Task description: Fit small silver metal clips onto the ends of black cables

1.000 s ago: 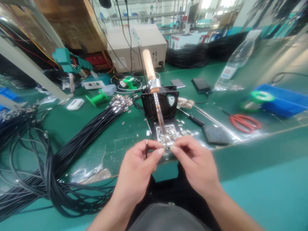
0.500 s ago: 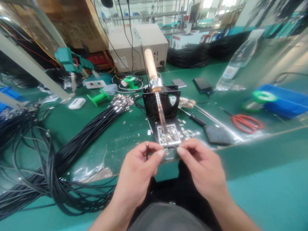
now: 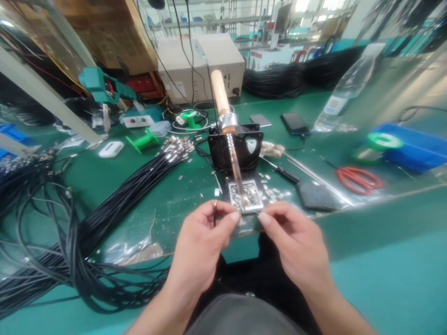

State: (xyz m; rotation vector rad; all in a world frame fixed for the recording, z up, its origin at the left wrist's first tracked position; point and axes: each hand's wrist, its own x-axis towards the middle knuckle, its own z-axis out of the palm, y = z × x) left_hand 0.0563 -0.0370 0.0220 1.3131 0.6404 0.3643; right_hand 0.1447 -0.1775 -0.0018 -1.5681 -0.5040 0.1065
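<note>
My left hand [image 3: 204, 242] is closed, with thumb and forefinger pinched together near the iron's tip. A short black cable [image 3: 214, 216] with a shiny end stands up between its fingers. My right hand [image 3: 295, 244] is also pinched shut, just across a narrow gap. Something thin and dark runs near its fingertips, too small to make out. Between and beyond the hands, a soldering iron [image 3: 234, 160] with a wooden handle slants down, its tip low over a small white-rimmed tray [image 3: 261, 195] of metal bits.
Behind the tray stands a black fan [image 3: 216, 153]. To the left lies a bundle of black cables [image 3: 122, 195] with metal ends. Red-handled scissors [image 3: 359, 179], a blue bin [image 3: 419, 149], a solder spool [image 3: 380, 142] and a plastic bottle [image 3: 349, 88] are at right.
Both hands hold nearly the same pose. The left hand and the cable end in it have shifted very slightly; the view has also moved a little.
</note>
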